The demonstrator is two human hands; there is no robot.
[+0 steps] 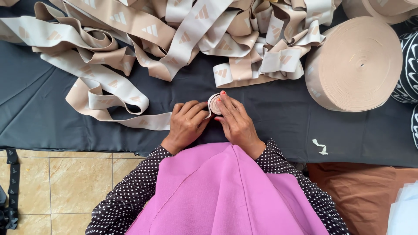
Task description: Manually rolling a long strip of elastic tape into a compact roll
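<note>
Nearest me: pink cloth (pixel 226 196) over my lap, dotted sleeves (pixel 130 196) either side. My left hand (pixel 187 124) and right hand (pixel 235 122) meet on the dark cloth (pixel 270 113). Both grasp a small coil of elastic band (pixel 214 103): right fingertips (pixel 222 98) pinch its top edge, left fingers curl against its side. Coil sits on edge, between my hands, on the cloth just ahead of my lap. Its tail runs left from the coil as a beige strip (pixel 143 121), lying flat, looping back into the loose pile of band (pixel 174 35) further out. Far right: large wound roll (pixel 357 65), lying tilted, well apart from my hands. Small white scrap (pixel 321 147) right of my wrist. Tiled floor (pixel 65 182) lower left.
</note>
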